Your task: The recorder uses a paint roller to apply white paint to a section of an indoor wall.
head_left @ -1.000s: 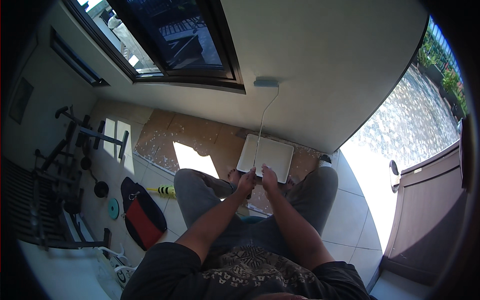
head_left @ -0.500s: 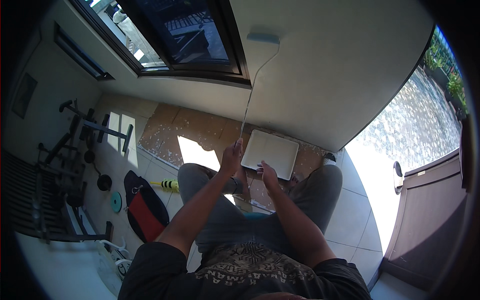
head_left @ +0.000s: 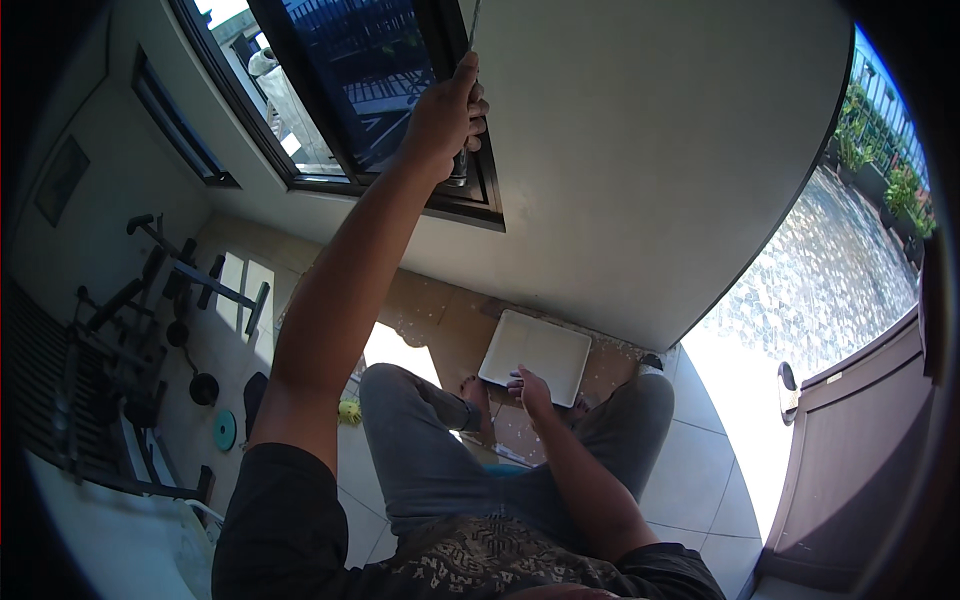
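Note:
My left hand (head_left: 448, 115) is raised high in front of the dark window frame, its fingers wrapped round the handle of a paint roller (head_left: 459, 170). The roller's thin metal rod runs up past the top edge, so its head is out of sight. Lower down, my right hand (head_left: 533, 390) hovers by the near edge of a white paint tray (head_left: 540, 345), fingers loosely bent and apart, holding nothing. The tray lies on the floor against the wall, in front of my bare feet.
A pale wall (head_left: 640, 170) rises ahead, with a sliding window (head_left: 365, 80) on its left. Exercise equipment (head_left: 190, 270) and a teal weight plate (head_left: 225, 429) are at left. Paint-spattered brown tiles (head_left: 425, 310) border the wall. A brown door (head_left: 850, 440) stands at right beside a sunlit opening.
My left hand has swung up and forward with the paint roller, carrying its head out of view. My right hand stays near the tray, slightly lower in the picture.

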`<state>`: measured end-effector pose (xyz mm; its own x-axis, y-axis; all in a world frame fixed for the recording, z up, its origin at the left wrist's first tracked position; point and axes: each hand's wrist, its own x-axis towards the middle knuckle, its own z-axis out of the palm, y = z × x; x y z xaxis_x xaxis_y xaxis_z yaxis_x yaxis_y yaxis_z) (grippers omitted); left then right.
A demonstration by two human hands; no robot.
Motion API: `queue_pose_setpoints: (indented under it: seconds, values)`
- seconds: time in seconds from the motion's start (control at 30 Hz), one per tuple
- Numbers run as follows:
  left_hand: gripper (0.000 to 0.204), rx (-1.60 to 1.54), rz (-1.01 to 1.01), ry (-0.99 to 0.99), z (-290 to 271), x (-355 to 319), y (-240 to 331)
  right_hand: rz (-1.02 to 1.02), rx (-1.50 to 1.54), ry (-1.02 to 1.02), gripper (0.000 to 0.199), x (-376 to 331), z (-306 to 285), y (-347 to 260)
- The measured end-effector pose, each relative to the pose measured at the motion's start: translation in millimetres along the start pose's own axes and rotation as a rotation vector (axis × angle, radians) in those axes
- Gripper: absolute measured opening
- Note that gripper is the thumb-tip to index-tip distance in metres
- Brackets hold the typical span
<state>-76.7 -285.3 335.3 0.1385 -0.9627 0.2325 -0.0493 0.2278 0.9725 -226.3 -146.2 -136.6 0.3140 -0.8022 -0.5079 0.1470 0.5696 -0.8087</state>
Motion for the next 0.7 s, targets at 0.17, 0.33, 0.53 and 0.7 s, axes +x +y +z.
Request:
queue_pose_setpoints:
  seconds: [0.17,0.33,0.53,0.7]
  values:
    - [0.053,-0.065,-0.117,0.024,-2,8,17,0.011,-0.039,-0.025,0.049,-3,3,10]
    - [0.055,0.002,-0.096,0.059,-12,-17,-60,0.027,-0.012,-0.055,0.046,-8,3,5]
    - [0.053,0.140,-0.058,0.179,-18,-73,-211,0.007,-0.007,-0.042,0.041,-16,11,-5]
    - [0.057,0.420,-0.071,0.251,-8,-155,-315,0.152,0.475,0.061,0.037,6,-17,5]
